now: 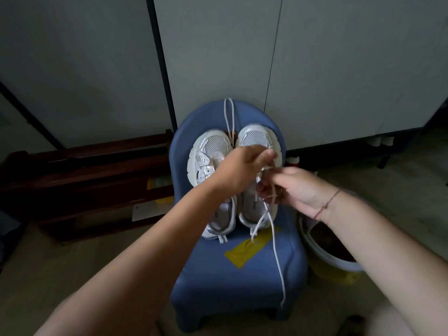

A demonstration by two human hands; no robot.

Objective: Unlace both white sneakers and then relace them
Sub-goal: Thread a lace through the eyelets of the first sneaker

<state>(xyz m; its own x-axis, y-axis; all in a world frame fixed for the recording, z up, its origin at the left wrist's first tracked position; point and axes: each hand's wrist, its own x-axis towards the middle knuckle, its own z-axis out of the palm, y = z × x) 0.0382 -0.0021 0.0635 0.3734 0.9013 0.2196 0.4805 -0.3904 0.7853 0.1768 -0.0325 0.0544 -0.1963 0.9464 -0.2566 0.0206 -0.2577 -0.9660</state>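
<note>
front: bare seat of blue chair open, crossed by 1 loose lace trailing over its edge | rear: left sneaker, right sneaker side by side fill the seat | behind: chair back, wall panels block | left: wooden rack near | right: white bucket just beside

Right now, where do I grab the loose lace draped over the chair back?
Pinch both strands of the loose lace midway up the chair back, coming from the front. There they lie bare and side by side; lower down they slip between the sneakers.
</note>
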